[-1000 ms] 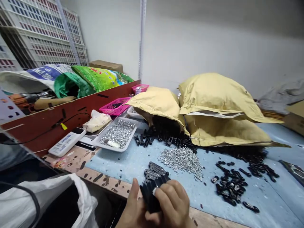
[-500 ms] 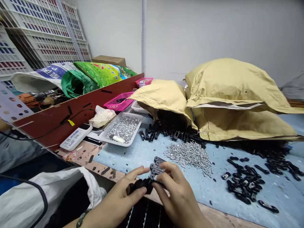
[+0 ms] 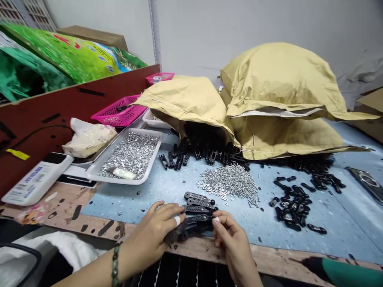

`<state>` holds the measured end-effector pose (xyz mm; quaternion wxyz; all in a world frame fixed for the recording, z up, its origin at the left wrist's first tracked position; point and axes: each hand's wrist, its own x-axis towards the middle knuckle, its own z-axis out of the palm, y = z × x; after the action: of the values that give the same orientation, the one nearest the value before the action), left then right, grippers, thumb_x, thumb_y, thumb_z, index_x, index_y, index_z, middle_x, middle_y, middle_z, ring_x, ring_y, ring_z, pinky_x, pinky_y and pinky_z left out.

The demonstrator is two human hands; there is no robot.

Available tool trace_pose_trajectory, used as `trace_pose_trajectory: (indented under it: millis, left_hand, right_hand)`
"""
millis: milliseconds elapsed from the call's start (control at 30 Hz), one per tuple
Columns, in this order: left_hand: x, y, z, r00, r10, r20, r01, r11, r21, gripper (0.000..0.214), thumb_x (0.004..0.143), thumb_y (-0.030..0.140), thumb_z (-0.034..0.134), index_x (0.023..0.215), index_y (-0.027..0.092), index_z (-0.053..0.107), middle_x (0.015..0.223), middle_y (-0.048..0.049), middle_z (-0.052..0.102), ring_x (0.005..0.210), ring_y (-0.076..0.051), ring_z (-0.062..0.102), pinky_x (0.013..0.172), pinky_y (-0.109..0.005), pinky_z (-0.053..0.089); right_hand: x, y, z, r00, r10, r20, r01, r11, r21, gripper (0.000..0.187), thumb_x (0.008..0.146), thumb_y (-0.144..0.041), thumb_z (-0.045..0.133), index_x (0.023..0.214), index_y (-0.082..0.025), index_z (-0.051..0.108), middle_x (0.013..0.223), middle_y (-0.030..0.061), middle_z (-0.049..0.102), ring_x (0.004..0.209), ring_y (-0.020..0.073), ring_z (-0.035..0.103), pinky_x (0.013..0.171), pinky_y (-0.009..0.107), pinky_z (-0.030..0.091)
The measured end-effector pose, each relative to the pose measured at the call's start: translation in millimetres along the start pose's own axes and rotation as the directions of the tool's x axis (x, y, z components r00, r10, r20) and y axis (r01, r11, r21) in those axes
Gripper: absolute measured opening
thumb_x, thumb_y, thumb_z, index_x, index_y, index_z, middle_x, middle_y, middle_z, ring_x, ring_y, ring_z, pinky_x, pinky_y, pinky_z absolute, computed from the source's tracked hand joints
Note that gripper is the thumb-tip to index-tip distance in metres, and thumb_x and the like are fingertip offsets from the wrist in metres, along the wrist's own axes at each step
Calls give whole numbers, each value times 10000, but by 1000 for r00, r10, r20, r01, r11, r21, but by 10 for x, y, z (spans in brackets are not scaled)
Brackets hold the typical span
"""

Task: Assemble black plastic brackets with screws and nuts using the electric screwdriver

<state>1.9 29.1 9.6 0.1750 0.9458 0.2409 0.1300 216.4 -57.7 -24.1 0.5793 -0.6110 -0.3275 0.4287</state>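
My left hand and my right hand grip a bundle of flat black plastic strips between them at the table's near edge. Both hands have their fingers closed on the bundle. Three more black strips lie side by side on the blue mat just beyond my fingers. A heap of small silver screws sits a little farther out on the mat.
A grey tray of silver nuts stands at the left, pink baskets behind it. Yellow sacks spill black parts. Loose black pieces lie at the right. A white remote-like device rests at left.
The view has tilted down and moved closer to the table. My hands have carried the bundle of black strips forward to the table's edge, beside the three strips lying on the mat.
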Motion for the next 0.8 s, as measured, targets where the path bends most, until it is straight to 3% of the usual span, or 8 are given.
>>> trace_pose_trajectory:
  millis: [67, 233, 600, 800]
  left_hand:
    - [-35, 12, 2, 998, 65, -11, -65, 997, 31, 621, 731, -24, 444, 1309, 204, 469, 1340, -87, 526, 1226, -270, 443, 996, -517, 289]
    - [-51, 8, 35, 992, 129, -2, -128, 987, 94, 574, 778, -21, 415, 1318, 168, 458, 1274, -58, 588, 1171, -268, 461, 1001, -450, 182]
    - [-22, -1, 68, 991, 131, -30, -128, 989, 68, 478, 852, -2, 353, 1275, 168, 496, 1225, -62, 616, 1139, -249, 482, 976, -409, 191]
    - [56, 40, 54, 994, 107, -36, -105, 993, 48, 384, 889, 86, 410, 1248, 174, 516, 1146, -53, 650, 1051, -239, 520, 954, -402, 203]
  right_hand:
    - [45, -77, -8, 999, -36, -28, 34, 996, -79, 323, 750, -453, 677, 641, -157, 609, 932, 84, 543, 516, 94, 464, 402, 228, 392]
    - [136, -150, 65, 991, -131, 7, 128, 955, -268, 293, 751, -377, 674, 564, -172, 581, 846, 69, 549, 733, 182, 551, 605, 286, 465]
    - [201, -144, 164, 988, -127, 88, 153, 894, -421, 261, 776, -318, 635, 565, -173, 587, 811, 57, 543, 675, 156, 550, 540, 250, 453]
    - [213, -165, 170, 962, -210, 175, 272, 782, -561, 306, 849, -337, 564, 589, -177, 548, 779, 52, 547, 591, 134, 545, 479, 237, 449]
